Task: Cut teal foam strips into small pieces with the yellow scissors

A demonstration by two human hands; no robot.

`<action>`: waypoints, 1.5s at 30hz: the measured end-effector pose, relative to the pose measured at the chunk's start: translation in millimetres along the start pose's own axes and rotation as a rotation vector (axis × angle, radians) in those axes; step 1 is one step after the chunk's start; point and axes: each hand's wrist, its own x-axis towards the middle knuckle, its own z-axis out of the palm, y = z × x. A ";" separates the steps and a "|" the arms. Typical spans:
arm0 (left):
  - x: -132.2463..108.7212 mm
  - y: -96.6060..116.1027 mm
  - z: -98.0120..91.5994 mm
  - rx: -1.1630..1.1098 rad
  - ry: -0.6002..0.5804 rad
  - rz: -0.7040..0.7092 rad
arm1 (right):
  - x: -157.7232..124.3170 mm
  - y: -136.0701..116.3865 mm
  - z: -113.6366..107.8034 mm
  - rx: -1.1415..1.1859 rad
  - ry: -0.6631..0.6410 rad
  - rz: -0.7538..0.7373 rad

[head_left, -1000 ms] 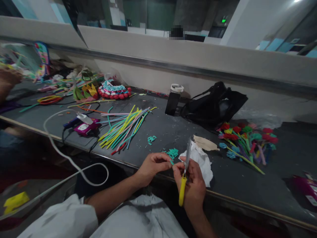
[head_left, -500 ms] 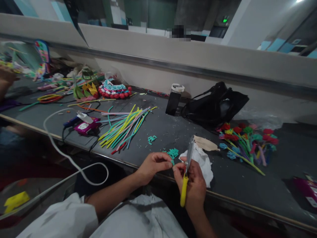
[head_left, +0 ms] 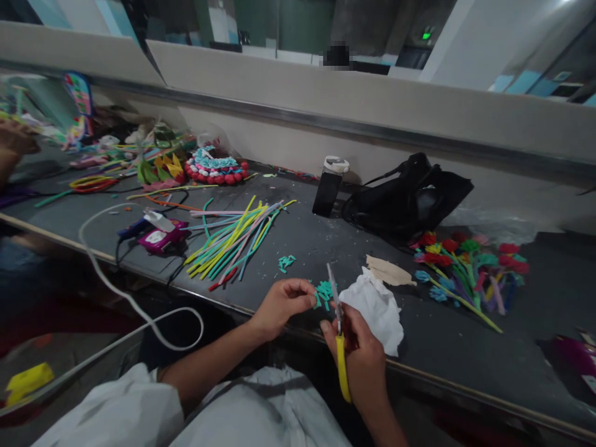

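Observation:
My left hand [head_left: 285, 305] is closed in a pinch at the table's front edge. A small green piece [head_left: 318, 300] shows at its fingertips, hard to tell apart from the pile behind. To its right, my right hand [head_left: 359, 344] grips scissors [head_left: 342, 357] with a yellow handle, their blades pointing up and away from me. Just beyond both hands lies a pile of short green cut pieces [head_left: 326, 289]. A smaller heap of green pieces [head_left: 286, 262] sits farther left. White crumpled tissue [head_left: 377, 313] lies beside my right hand.
Long coloured fuzzy stems [head_left: 237, 239] lie left on the table. Beyond them is a magenta device [head_left: 164, 237] with a white cable [head_left: 95, 261]. A bottle [head_left: 327, 189], black bag [head_left: 405, 198] and fuzzy flowers [head_left: 470, 267] stand toward the back and right. Another person's hand [head_left: 17, 138] shows far left.
My hands have moved apart from their meeting fingertips. The left has shifted slightly left, and the scissors in my right hand have tilted leftward.

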 end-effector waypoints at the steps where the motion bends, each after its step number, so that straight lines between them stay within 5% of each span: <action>1: 0.9 2.4 -3.0 0.012 0.001 0.022 | -2.6 4.8 -1.3 -0.052 0.002 -0.039; 8: 3.4 10.9 -13.0 0.085 -0.053 0.061 | -14.9 28.3 -12.4 -0.280 -0.119 -0.219; 30: 1.3 13.6 -8.8 0.089 -0.025 -0.030 | -18.9 50.1 -16.7 -0.393 -0.046 -0.414; 40: 1.8 12.4 -9.9 0.083 0.004 -0.021 | -21.4 52.0 -11.2 -0.353 -0.060 -0.337; 45: 0.2 13.7 -8.1 0.095 -0.022 -0.003 | -12.8 24.8 -17.0 -0.148 -0.091 -0.023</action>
